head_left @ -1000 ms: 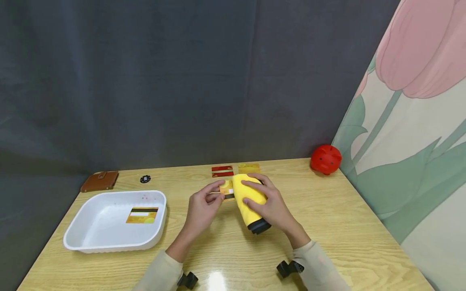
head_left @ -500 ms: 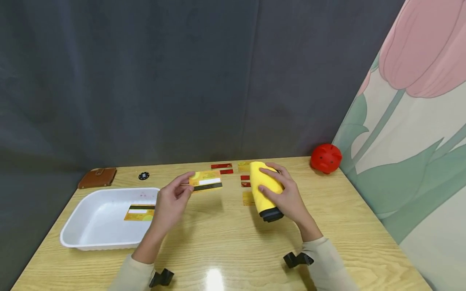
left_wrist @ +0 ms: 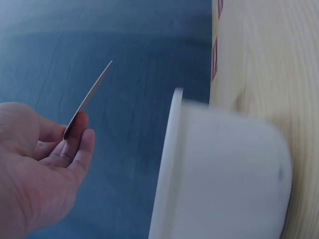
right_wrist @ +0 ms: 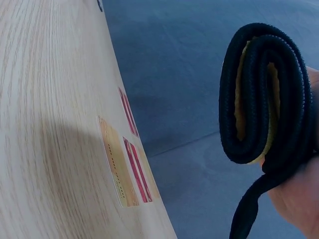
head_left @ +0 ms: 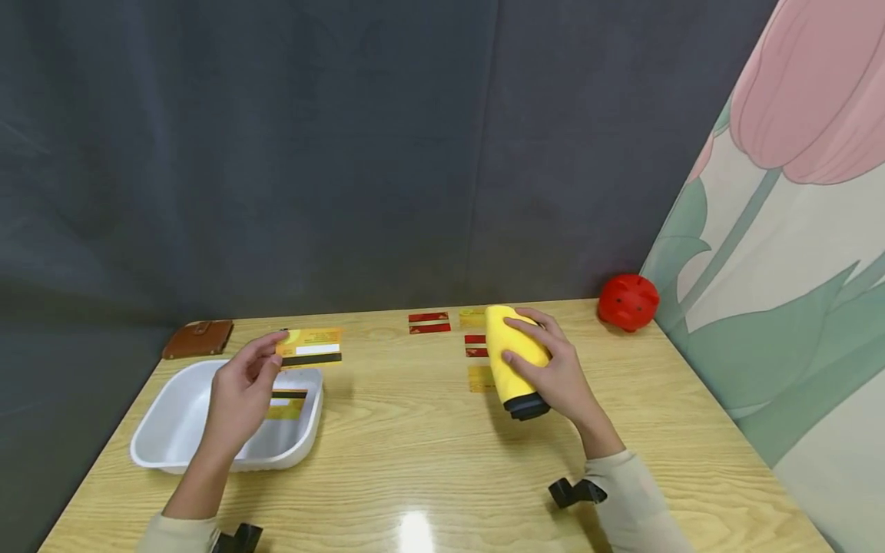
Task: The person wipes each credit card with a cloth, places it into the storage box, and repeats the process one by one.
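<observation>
My left hand [head_left: 238, 392] pinches a yellow-orange bank card [head_left: 311, 347] by its left end, thumb against fingers. The card is raised over the far right part of a white plastic tub [head_left: 162, 418]. In the left wrist view that card [left_wrist: 89, 97] appears nearly edge-on, above the tub wall [left_wrist: 229, 174]. A second yellow card [head_left: 286, 407] lies inside the tub, partly covered by my hand. My right hand [head_left: 553, 372] grips a rolled yellow towel [head_left: 508, 357] from its right side. Its black-trimmed end [right_wrist: 249, 99] faces the right wrist camera.
At the back middle of the wooden table lie two red cards [head_left: 429, 322] and two yellow ones [head_left: 480, 379], some partly behind the towel. A brown leather wallet [head_left: 198, 339] sits back left. A red piggy bank [head_left: 628, 302] stands back right.
The left hand has drawn the card away from the towel and carried it left to above the tub. The right hand, holding the towel, has shifted right, uncovering cards on the table.
</observation>
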### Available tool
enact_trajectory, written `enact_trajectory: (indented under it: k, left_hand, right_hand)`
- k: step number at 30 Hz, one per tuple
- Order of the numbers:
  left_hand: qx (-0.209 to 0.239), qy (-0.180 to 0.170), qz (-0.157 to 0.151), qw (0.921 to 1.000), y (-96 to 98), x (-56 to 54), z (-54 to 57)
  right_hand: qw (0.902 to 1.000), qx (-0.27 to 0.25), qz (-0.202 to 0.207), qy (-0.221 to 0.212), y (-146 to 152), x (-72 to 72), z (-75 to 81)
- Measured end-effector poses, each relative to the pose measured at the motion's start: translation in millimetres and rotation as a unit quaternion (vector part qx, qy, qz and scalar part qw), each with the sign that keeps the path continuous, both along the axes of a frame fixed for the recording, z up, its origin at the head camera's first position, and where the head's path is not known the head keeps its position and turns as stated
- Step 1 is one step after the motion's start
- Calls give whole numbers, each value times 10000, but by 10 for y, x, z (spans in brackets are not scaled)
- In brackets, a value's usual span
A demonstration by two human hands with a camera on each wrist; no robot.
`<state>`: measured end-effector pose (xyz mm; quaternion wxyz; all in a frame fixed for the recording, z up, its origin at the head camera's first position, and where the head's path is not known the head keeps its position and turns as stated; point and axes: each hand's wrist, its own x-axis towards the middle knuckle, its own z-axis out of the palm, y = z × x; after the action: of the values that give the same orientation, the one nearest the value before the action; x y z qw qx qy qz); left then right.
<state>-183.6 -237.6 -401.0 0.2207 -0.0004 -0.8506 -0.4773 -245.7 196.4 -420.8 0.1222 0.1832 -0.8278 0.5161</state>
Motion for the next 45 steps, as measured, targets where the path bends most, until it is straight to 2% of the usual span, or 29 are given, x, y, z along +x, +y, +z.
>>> enact_trajectory:
  k: [5, 10, 14, 19, 23, 28, 34, 40, 45]
  left_hand:
    - [-231, -193, 520, 9982, -243, 50, -17]
    - [-467, -523, 559, 9960, -441, 65, -68]
    - [-507, -767, 401, 9950, -559, 48, -119]
    - [-607, -839, 230, 9944, -652, 41, -173]
    - [-623, -981, -19, 9932, -691, 32, -218]
    - [-644, -1374, -429, 9875, -727, 2, -274]
    - [-659, -1574, -799, 9821, -770, -39, -327]
    - [-368, -1904, -1186, 9738, -777, -85, -379]
    - [-283, -1994, -1185, 9723, -770, -118, -414]
  right_hand:
    - [10000, -24, -23, 12, 17, -3, 2]
    - [10000, -54, -60, 32, 37, -3, 5]
    - [9999, -69, -54, 53, 53, 0, 5]
    - [9999, -118, -19, 49, 69, 5, 2]
    - [9999, -141, -16, 72, 75, 6, -3]
    - [9998, -184, 16, 103, 76, 9, 1]
    - [9998, -194, 38, 84, 71, 19, 2]
    - [9998, -175, 42, 78, 66, 16, -9]
    - [9999, -142, 11, 41, 62, 17, -16]
